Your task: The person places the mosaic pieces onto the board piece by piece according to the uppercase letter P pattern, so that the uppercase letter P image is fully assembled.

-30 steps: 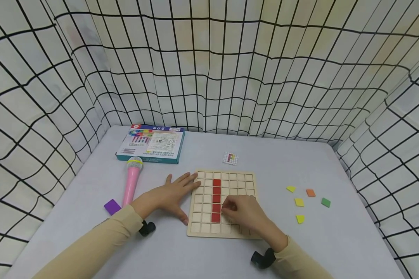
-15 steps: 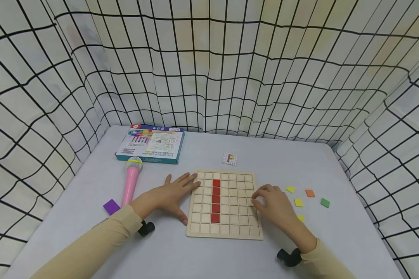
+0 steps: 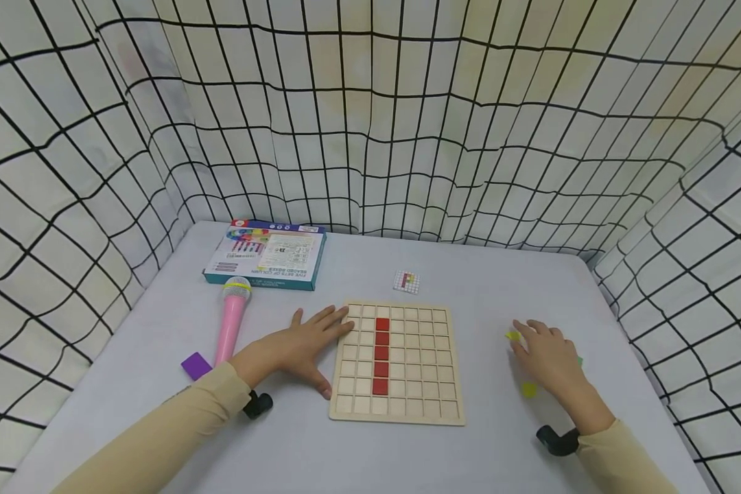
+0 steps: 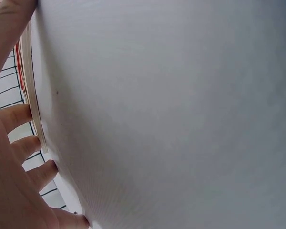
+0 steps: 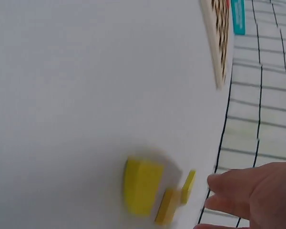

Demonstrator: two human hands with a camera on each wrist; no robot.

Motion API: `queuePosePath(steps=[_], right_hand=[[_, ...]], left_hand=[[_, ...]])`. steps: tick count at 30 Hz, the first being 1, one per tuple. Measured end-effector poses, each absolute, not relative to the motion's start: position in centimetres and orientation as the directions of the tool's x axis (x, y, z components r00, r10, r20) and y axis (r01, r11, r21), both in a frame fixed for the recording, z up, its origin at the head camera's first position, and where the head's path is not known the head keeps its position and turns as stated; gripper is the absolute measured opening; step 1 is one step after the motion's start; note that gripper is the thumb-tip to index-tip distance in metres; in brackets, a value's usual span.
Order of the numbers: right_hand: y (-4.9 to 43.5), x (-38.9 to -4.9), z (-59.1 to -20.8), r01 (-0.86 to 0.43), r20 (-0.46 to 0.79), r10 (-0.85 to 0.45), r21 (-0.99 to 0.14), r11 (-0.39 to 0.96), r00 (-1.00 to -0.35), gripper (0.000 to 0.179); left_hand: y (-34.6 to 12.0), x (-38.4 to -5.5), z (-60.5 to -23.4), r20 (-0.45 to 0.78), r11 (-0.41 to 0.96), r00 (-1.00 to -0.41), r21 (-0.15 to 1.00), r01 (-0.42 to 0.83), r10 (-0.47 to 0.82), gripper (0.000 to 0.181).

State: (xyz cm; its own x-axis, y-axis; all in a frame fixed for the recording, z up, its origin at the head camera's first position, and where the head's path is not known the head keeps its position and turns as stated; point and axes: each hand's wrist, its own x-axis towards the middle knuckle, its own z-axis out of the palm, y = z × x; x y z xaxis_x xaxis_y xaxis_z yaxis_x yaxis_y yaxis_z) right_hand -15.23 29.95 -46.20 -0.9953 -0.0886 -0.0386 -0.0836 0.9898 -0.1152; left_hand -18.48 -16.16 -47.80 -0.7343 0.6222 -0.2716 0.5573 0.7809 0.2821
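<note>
Left hand (image 3: 301,348): grid board (image 3: 421,374) touching | right hand (image 3: 551,358): yellow pieces (image 5: 145,186) near

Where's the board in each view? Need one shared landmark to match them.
Head: board in the lower middle, left hand at its left edge.
Left wrist: board at upper left, seen edge-on as a thin strip.
Right wrist: board at top, right of centre, cut off by the frame.
Shared landmark: black net, beyond the board in all three.
</note>
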Motion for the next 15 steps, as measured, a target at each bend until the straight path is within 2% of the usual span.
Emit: queuePosePath(steps=[6, 13, 15], right_hand=[[32.2, -15.4, -46.3, -0.045, -0.154, -0.057, -0.076, 0.996, -0.986, 0.047], [33.4, -15.5, -47.0, -0.043, -0.018, -0.045, -0.105, 0.994, -0.999, 0.032], [33.5, -15.7, -47.0, -0.038, -0.012, -0.040, -0.126, 0.991, -0.999, 0.029]], left_hand=[[-16.3, -18.5, -47.7, -0.274, 0.784, -0.737, 0.283, 0.552, 0.618, 0.133], [-16.3, -18.4, -47.8, -0.265, 0.773, -0.730, 0.302, 0.557, 0.630, 0.133], [-16.3, -18.4, -47.9, -0.263, 0.772, -0.730, 0.306, 0.558, 0.631, 0.133]])
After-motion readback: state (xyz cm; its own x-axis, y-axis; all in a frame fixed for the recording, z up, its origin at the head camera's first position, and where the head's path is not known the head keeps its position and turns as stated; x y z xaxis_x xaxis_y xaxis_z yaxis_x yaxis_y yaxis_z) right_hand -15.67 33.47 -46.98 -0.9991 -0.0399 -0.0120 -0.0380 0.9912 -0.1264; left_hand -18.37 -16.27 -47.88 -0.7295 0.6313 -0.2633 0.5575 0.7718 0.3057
